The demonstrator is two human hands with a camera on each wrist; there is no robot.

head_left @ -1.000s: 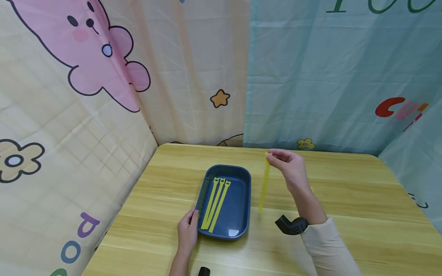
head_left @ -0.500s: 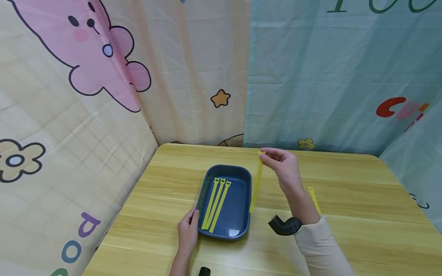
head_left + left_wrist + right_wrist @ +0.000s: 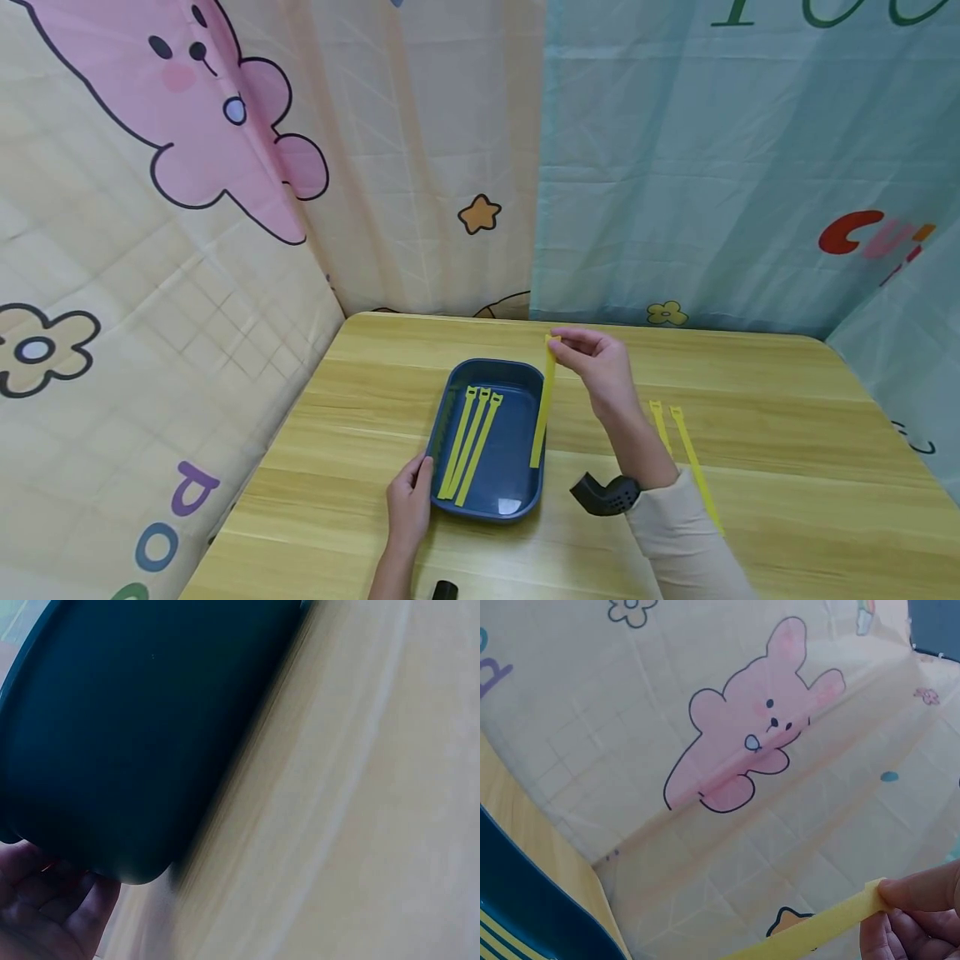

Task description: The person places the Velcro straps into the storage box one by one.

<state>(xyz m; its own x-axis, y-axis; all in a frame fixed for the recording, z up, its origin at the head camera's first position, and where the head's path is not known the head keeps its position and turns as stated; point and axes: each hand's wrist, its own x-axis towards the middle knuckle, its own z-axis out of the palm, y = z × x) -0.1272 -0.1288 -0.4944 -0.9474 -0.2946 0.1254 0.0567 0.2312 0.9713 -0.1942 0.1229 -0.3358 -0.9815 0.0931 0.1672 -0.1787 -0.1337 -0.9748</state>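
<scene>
My right hand (image 3: 600, 367) pinches the slotted head of a yellow cable tie (image 3: 542, 408) between thumb and fingers. The strap hangs down over the right rim of a dark blue tray (image 3: 502, 471). Inside that tray, on its left side, three yellow cable ties (image 3: 471, 444) lie almost parallel, heads at the far end. My left hand (image 3: 408, 504) grips the tray's near left side; in the left wrist view its curled fingers (image 3: 52, 915) meet the tray wall. The right wrist view shows the held tie reaching out from the fingertips toward the lower left.
Two more yellow cable ties (image 3: 697, 471) lie on the wooden table (image 3: 795, 433), partly behind the right forearm. A black wrist camera (image 3: 607, 496) sticks out from the right wrist. Printed curtains (image 3: 420, 167) stand behind the table and along its left side.
My right hand has moved left with the pinched cable tie, from beside the tray to its right rim. Two ties on the table have come into view behind the forearm. The left hand has stayed put.
</scene>
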